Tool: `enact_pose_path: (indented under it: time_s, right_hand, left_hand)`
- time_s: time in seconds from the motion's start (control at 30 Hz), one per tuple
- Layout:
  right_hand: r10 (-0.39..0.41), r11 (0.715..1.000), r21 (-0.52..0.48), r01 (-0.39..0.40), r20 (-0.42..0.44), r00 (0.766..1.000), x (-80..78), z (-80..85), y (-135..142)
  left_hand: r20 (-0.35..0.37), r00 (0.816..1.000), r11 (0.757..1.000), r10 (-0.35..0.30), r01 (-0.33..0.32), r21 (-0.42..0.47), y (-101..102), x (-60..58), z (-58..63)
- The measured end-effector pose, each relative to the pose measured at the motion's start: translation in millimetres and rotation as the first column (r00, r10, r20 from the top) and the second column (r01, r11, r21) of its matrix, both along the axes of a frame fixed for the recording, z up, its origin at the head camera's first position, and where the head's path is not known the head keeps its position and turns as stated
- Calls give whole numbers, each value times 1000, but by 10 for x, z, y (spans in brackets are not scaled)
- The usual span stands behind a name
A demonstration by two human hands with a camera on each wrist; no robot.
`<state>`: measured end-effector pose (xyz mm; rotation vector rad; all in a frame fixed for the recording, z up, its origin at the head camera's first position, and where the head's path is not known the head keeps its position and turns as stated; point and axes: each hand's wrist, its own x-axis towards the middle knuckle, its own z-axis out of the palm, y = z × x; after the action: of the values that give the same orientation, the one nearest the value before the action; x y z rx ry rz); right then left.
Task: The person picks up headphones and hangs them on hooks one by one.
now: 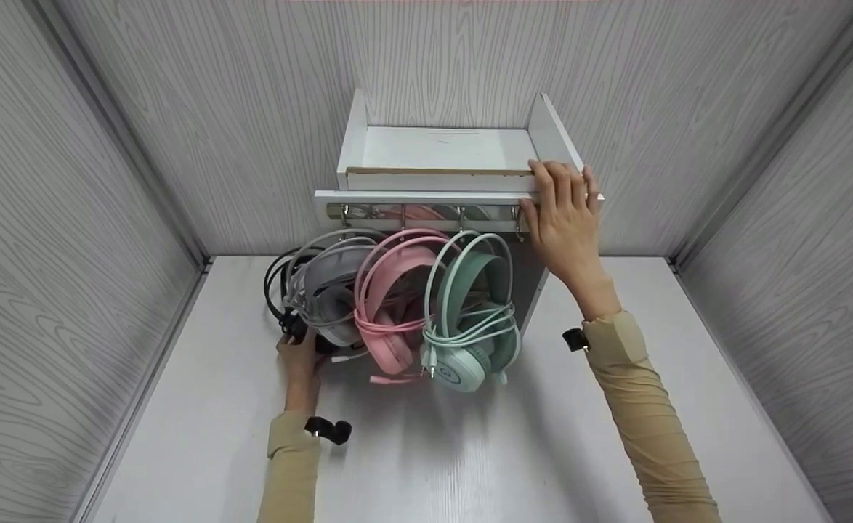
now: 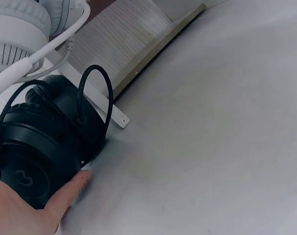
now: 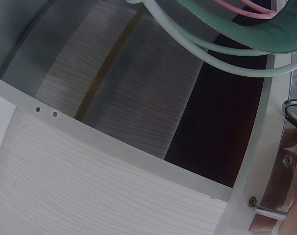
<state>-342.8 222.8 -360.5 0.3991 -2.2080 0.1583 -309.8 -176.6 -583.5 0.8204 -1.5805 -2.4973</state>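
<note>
At the left end of a white rack [image 1: 470, 197], my left hand [image 1: 298, 357] holds a black headset [image 2: 31, 156] by an ear cup, the thumb bent along its edge. The black headband is partly behind a grey headset [image 1: 332, 269], so I cannot tell whether it hangs on a hook. Beside the grey one hang a pink headset [image 1: 390, 349] and a mint green headset [image 1: 459, 370], their cables wound round them. My right hand [image 1: 568, 225] grips the rack's right front corner, fingers over the top edge and thumb against the hook rail.
The rack's upper shelf [image 1: 441, 149] has raised sides. Under my right thumb is a metal hook [image 1: 519, 225] with no headset on it. A white tabletop [image 1: 434, 465] lies beneath, with wood-grain panels [image 1: 252, 94] behind and at both sides.
</note>
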Motion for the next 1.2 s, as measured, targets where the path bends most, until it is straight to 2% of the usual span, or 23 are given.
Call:
enact_pose_path:
  time_s: [0.17, 0.4, 0.53, 0.73, 0.97, 1.2]
  right_hand:
    - [-9, 1000, 8, 9, 13, 1000, 0, 7, 14]
    - [-4, 1000, -4, 4, 4, 1000, -25, 9, 14]
    - [-6, 1000, 3, 6, -2, 1000, -43, 2, 9]
    - [-4, 1000, 7, 4, -10, 1000, -73, -5, -12]
    - [-1, 1000, 10, 1, 3, 1000, -69, -8, -17]
    - [12, 1000, -1, -12, -8, 1000, -79, -11, -16]
  left_hand:
    - [-49, 998, 999, 37, -36, 28, -64, 88, 13]
    - [-107, 990, 994, 89, -96, -59, -237, 214, 84]
    - [-146, 982, 985, 119, -135, -105, -330, 295, 57]
    - [-186, 967, 968, 176, -205, -146, -460, 488, 63]
    - [-237, 935, 951, 264, -293, -101, -571, 785, 138]
    - [-271, 924, 959, 269, -283, -12, -598, 1052, 225]
